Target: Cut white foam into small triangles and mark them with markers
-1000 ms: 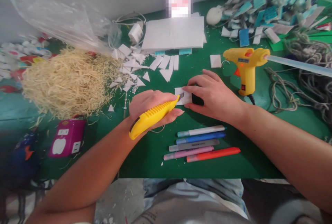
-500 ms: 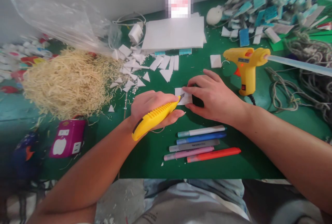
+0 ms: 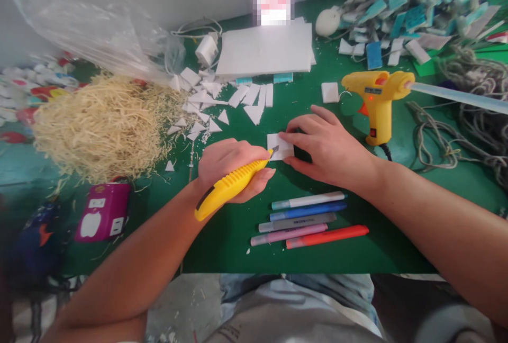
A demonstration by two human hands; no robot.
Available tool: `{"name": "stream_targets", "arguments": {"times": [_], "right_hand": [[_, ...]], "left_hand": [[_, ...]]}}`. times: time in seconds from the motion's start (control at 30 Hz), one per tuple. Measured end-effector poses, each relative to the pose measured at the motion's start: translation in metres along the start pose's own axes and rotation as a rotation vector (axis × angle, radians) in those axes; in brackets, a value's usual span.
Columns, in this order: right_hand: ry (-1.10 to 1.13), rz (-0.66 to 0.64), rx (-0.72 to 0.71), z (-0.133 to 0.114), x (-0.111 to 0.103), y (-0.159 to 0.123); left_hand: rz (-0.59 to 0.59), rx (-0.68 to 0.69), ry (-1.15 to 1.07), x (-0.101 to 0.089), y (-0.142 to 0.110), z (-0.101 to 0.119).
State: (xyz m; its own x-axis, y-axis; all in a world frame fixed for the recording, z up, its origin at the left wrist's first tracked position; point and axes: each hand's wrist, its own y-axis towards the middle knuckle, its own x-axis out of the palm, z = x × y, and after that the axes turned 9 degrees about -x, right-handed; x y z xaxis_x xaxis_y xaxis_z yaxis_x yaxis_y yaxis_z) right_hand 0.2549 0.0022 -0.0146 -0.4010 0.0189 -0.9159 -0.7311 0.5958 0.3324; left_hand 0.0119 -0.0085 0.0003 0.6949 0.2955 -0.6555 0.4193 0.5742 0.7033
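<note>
My left hand (image 3: 234,165) is closed round a yellow utility knife (image 3: 228,188), its handle slanting up to the right. The bare blade tip is over a small white foam square (image 3: 279,147) lying on the green table. From the right, my right hand (image 3: 319,144) holds that square down at its right edge, index finger on the upper corner and thumb at the lower one; its other fingers are spread. Below the hands lie several markers, among them a blue marker (image 3: 307,211) and a red marker (image 3: 327,237).
A yellow glue gun (image 3: 377,105) with a long glue stick stands right of my hand. White foam scraps (image 3: 204,100), foam sheets (image 3: 265,52) and a straw heap (image 3: 103,126) lie beyond and left. Cord (image 3: 431,142) tangles at the right, near a purple box (image 3: 103,210) at far left.
My left hand has drawn the knife slightly left and toward me, so the blade tip has shifted across the foam square. My right hand stays in place on the square.
</note>
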Motion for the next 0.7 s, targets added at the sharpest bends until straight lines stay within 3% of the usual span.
{"name": "stream_targets", "arguments": {"times": [0.7], "right_hand": [[0.036, 0.009, 0.020, 0.000, 0.000, 0.000]], "left_hand": [[0.025, 0.059, -0.092, -0.011, -0.002, -0.002]]}}
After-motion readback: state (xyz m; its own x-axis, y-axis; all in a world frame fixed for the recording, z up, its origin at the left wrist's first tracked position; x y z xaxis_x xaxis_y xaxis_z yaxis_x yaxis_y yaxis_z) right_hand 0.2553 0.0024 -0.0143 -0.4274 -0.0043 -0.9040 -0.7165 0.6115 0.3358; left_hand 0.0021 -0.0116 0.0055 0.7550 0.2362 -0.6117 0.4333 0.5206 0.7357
